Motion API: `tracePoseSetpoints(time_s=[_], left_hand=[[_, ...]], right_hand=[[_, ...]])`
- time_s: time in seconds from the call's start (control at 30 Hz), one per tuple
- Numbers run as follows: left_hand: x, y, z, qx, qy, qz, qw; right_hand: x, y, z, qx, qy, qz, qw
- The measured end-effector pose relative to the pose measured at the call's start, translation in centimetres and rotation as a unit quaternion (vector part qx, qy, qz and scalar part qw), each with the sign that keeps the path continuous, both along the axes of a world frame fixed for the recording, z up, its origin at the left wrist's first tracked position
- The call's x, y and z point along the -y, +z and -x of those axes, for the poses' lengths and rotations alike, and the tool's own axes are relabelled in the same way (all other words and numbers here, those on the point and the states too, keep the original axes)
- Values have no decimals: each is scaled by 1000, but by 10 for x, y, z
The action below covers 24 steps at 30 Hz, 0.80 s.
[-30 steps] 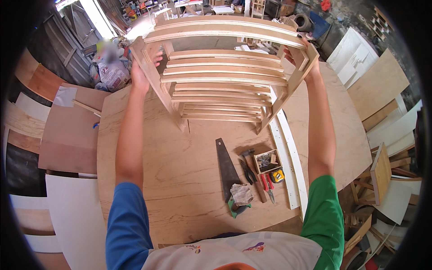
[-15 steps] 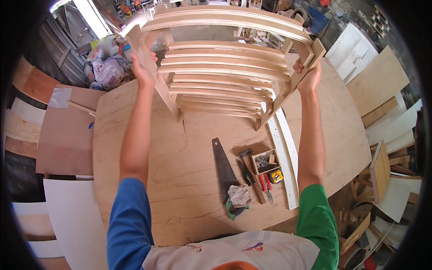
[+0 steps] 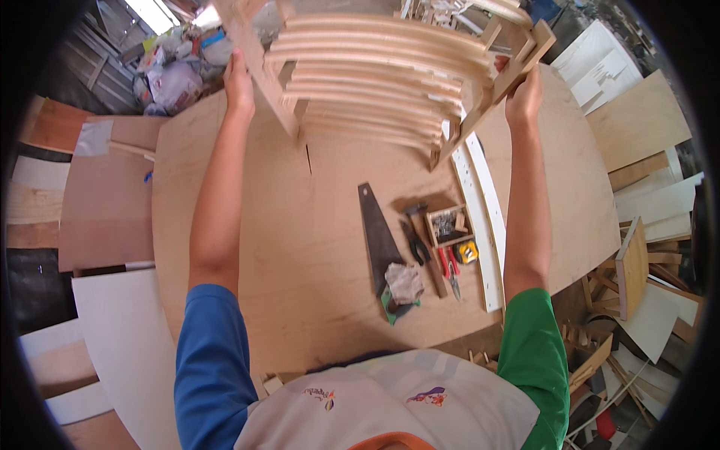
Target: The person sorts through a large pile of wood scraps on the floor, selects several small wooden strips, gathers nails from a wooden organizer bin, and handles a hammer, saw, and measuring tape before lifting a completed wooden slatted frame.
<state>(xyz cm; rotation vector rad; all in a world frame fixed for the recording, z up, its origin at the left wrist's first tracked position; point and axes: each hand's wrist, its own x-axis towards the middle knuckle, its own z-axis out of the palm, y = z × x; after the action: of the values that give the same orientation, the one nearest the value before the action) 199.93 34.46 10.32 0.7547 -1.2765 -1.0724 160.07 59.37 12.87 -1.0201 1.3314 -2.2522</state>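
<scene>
My left hand (image 3: 238,86) is closed on the left side piece of a slatted wooden frame (image 3: 375,67) at the top of the view, and my right hand (image 3: 523,97) grips its right side piece. The frame is slightly blurred and its top is cut off by the picture's edge. Below it on the plywood table (image 3: 225,330) lie a hand saw (image 3: 375,229), a crumpled pale cloth (image 3: 403,282) on the saw's handle, a hammer (image 3: 416,208), black pliers (image 3: 415,240), red-handled snips (image 3: 448,266), a small wooden box of hardware (image 3: 448,225) and a yellow tape measure (image 3: 466,252).
A white strip (image 3: 484,217) lies along the table's right part. Wooden boards and sheets (image 3: 637,112) crowd the right side, with panels (image 3: 105,210) at left. Bags and clutter (image 3: 172,75) stand at the upper left.
The slatted frame, both hands and the table have shifted upward in the picture, as the camera's view has moved. The frame's top rail is now mostly out of view. Both hands still grip it.
</scene>
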Motion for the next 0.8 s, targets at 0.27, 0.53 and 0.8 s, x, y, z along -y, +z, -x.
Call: tracePoseSetpoints(time_s=[0.27, 0.53, 0.8], left_hand=[[-160, -115, -72, 90, -106, -171, 975], [-365, -253, -76, 137, -201, -352, 904], [-520, -308, -39, 389, -82, -340, 852]], right_hand=[[-89, -77, -56, -27, -17, -152, 988], [-241, -242, -142, -30, 129, -402, 906], [-329, -345, -195, -295, 263, -449, 801]])
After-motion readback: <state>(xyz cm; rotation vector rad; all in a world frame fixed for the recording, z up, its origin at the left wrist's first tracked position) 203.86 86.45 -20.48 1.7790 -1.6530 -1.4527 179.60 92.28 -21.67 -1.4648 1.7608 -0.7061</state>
